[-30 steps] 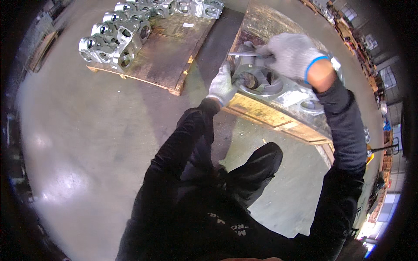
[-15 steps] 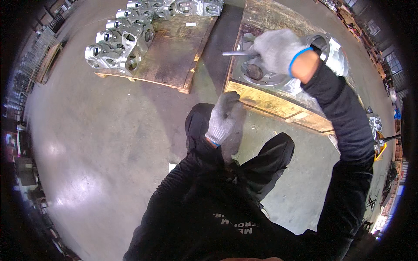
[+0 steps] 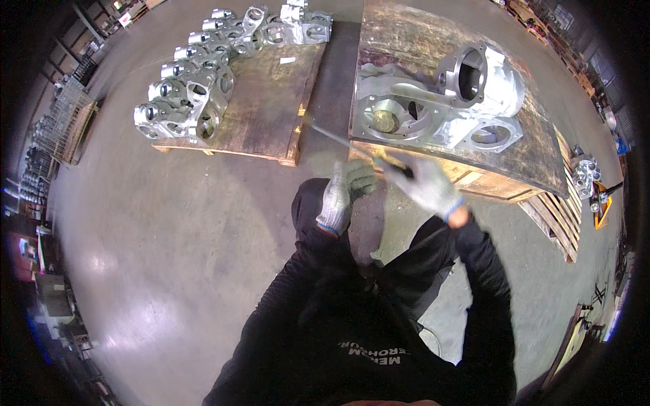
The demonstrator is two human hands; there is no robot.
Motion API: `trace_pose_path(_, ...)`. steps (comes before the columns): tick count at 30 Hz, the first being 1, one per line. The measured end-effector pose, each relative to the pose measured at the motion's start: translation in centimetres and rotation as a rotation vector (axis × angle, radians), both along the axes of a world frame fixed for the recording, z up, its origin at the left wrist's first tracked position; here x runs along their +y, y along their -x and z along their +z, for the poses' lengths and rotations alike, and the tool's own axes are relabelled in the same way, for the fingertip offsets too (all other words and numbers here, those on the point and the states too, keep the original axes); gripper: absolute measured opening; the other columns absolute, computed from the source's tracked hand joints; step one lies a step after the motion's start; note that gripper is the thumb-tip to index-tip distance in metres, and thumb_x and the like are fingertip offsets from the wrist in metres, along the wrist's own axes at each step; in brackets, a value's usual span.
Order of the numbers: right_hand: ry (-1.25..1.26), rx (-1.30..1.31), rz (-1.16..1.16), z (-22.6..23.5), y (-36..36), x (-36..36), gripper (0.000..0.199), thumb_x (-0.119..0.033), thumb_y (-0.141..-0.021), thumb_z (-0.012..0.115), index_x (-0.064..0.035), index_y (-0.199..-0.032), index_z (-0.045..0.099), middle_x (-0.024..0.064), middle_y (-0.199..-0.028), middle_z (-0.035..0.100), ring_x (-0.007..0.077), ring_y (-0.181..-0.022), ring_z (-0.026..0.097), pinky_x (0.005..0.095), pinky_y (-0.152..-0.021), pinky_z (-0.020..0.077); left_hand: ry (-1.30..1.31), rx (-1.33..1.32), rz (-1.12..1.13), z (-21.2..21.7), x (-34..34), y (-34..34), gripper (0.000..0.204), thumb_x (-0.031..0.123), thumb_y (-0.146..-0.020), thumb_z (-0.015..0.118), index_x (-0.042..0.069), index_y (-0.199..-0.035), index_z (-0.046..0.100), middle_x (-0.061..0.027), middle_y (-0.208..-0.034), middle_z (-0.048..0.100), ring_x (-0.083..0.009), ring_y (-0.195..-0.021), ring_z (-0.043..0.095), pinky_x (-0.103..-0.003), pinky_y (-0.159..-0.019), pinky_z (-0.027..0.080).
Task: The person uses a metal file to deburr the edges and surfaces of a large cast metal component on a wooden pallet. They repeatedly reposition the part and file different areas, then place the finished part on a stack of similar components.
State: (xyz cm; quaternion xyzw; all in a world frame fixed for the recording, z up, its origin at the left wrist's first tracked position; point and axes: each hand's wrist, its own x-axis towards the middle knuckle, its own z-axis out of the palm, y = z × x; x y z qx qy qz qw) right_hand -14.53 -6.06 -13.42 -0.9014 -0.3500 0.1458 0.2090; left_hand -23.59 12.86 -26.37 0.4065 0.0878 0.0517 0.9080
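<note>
Right hand [image 3: 425, 184]: gloved, clenched around the dark grip of a thin rod [image 3: 338, 141], which slants up and left from our fist.
Left hand [image 3: 344, 193]: gloved, fingers curled at the rod's grip end, just beside the right; whether it grips or only steadies, we cannot tell.
Rod: held in the air in front of the near edge of the right pallet [image 3: 521, 162], over the gap between the 2 pallets.
Casting [image 3: 440, 108]: large, silver, on the right pallet, apart from both hands.
Doing it well: we judge both hands should settle on the grip so the long tip does not waver.
Edges: pallet edge lies just past our knuckles.
Open room: bare floor [image 3: 169, 230] to our left; left pallet [image 3: 271, 101] carries a row of small castings [image 3: 196, 88], well apart.
</note>
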Motion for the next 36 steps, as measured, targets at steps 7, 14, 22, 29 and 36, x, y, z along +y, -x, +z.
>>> trace_pose_path(7,-0.727,1.093,-0.585,-8.9,9.6,-5.4,0.053,-0.047,-0.103,0.062,0.0004,-0.127,0.066,0.0038,-0.083,0.068,0.011,-0.065,0.061,0.0247,-0.058,0.0498,0.217,0.083,-0.178,-0.5,-3.0,-4.3,0.066,0.056,-0.11,0.043,-0.005,-0.129,0.056,-0.0184,-0.113,0.069,-0.0289,-0.097,0.068,-0.041,-0.083,0.055)
trace_pose_path(14,-0.78,0.686,-0.618,-8.2,7.3,-3.9,0.043,-0.021,-0.103,0.063,-0.0025,-0.142,0.059,0.0025,-0.085,0.064,0.0089,-0.063,0.055,0.0269,-0.054,0.0474,-0.498,0.224,0.061,-0.9,-4.6,-9.9,0.046,0.043,-0.109,0.054,-0.001,-0.104,0.066,-0.008,-0.079,0.068,-0.0184,-0.067,0.066,-0.031,-0.06,0.051)
trace_pose_path(22,-0.767,1.126,-0.721,-6.3,3.4,-3.6,0.047,-0.035,-0.099,0.067,-0.0074,-0.136,0.066,0.0017,-0.077,0.062,0.0113,-0.057,0.055,0.027,-0.048,0.0411,-0.917,0.19,0.223,-5.0,-3.2,-13.2,0.06,0.047,-0.111,0.043,-0.006,-0.097,0.066,-0.0146,-0.079,0.068,-0.0278,-0.076,0.065,-0.04,-0.069,0.05)
trace_pose_path(29,-0.698,0.99,-0.637,-5.5,2.8,-3.9,0.04,-0.04,-0.101,0.065,-0.0123,-0.13,0.069,0.0005,-0.069,0.058,0.0115,-0.05,0.053,0.0285,-0.045,0.0402,-0.851,0.195,0.246,-4.5,-3.4,-13.5,0.06,0.048,-0.11,0.045,-0.005,-0.09,0.066,-0.0112,-0.072,0.066,-0.0223,-0.07,0.063,-0.039,-0.068,0.049)
trace_pose_path(36,-0.64,0.753,-0.583,-6.0,4.5,-2.7,0.051,-0.03,-0.106,0.056,-0.0145,-0.155,0.052,0.0025,-0.077,0.063,0.0106,-0.056,0.054,0.0277,-0.05,0.0445,-0.986,0.223,0.117,-3.0,-3.7,-13.7,0.062,0.045,-0.11,0.045,-0.01,-0.091,0.066,-0.0236,-0.073,0.065,-0.0305,-0.068,0.064,-0.046,-0.067,0.048)
